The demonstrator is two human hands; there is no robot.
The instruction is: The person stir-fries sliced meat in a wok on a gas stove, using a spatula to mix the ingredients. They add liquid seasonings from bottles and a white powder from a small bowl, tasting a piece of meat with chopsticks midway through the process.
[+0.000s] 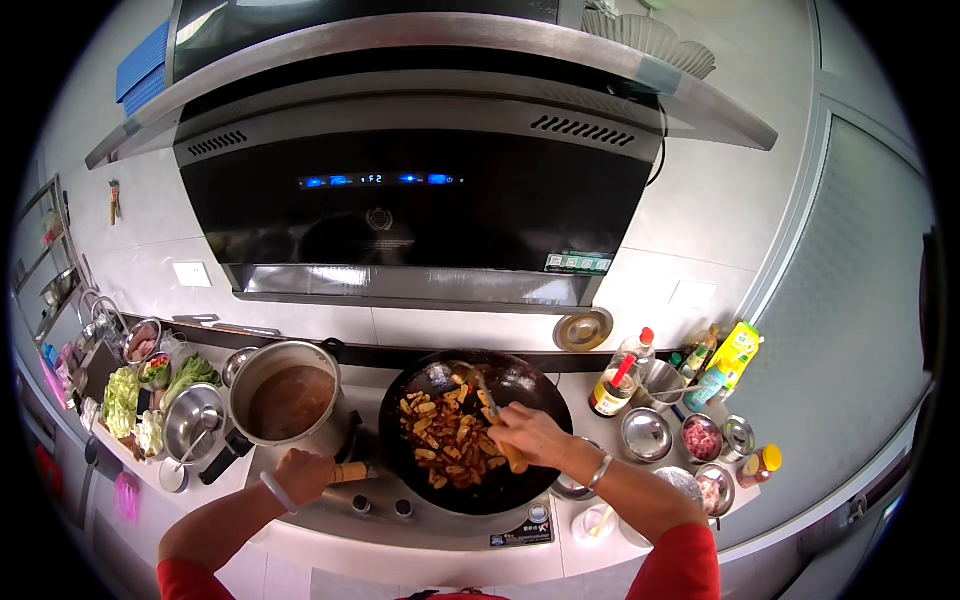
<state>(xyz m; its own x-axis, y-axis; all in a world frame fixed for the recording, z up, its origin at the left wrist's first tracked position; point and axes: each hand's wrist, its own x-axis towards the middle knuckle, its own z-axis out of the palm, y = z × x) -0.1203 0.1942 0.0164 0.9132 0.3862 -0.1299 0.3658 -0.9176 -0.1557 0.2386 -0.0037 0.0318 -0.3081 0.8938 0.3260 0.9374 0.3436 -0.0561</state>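
A dark wok [522, 390] sits on the stove, holding browned, sauce-coated food pieces [450, 445]. My left hand [305, 474] is closed around the wok's wooden handle [350, 472] at its left side. Over the wok's right part, my right hand [532, 434] grips a spatula by its wooden handle [514, 458]. The spatula's metal shaft reaches into the wok, and its blade is hard to make out. Just left of the wok stands a tall metal pot [325, 437] of brownish liquid [290, 402], its black handle [226, 458] pointing toward the lower left.
A range hood [420, 215] hangs above the stove. Right of the wok are sauce bottles [611, 390], metal bowls [646, 434], a bowl of raw meat [702, 438] and a lidded jar [759, 466]. Leafy vegetables [122, 402] and a metal bowl with a ladle [190, 425] stand at left.
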